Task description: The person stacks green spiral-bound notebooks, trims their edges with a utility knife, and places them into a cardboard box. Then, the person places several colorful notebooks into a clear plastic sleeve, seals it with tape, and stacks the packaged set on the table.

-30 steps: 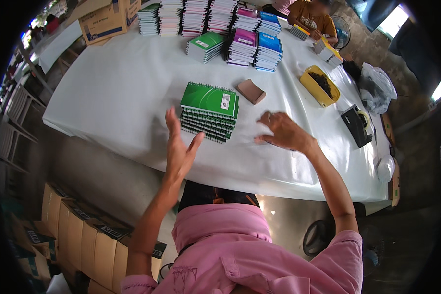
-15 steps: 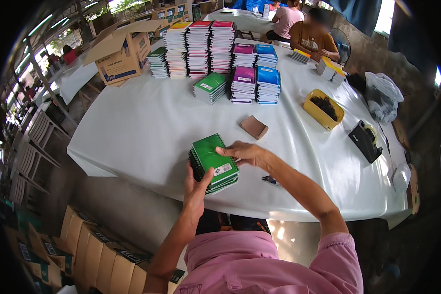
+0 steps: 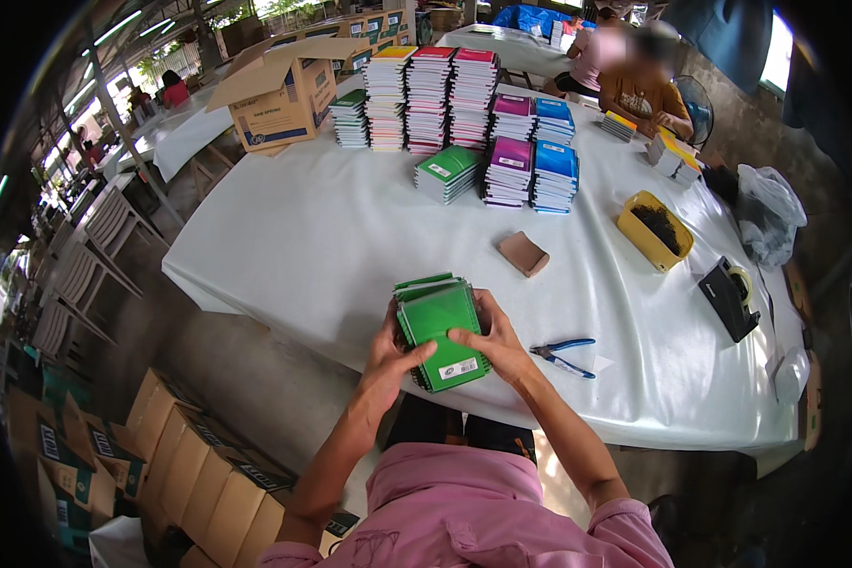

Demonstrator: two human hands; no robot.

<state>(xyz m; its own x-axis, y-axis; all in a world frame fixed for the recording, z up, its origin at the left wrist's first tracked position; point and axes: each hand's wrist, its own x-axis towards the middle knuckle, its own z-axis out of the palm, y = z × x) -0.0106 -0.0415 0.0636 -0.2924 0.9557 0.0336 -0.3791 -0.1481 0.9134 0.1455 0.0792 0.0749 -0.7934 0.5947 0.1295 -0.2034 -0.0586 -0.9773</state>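
A small stack of green spiral notebooks (image 3: 442, 327) is held between both hands near the table's front edge. My left hand (image 3: 388, 358) grips its left side, thumb on the top cover. On the right side, my right hand (image 3: 495, 339) clasps the stack, its thumb also pressing the cover. The notebooks sit slightly out of line, with one poking out at the far end. To the right of my right hand lie blue-handled pliers (image 3: 564, 357). A small brown curved piece (image 3: 523, 255) rests farther up the table.
Tall piles of notebooks (image 3: 428, 99) stand at the back, with a green pile (image 3: 447, 172) before them. On the right are a yellow tub (image 3: 653, 232) of dark bits and a black tape dispenser (image 3: 729, 298). A cardboard box (image 3: 279, 104) stands back left; a person (image 3: 644, 90) sits across.
My right hand has moved from the top of the notebooks to their right side. The stack has turned and now lies between both hands. The pliers have come into full view.
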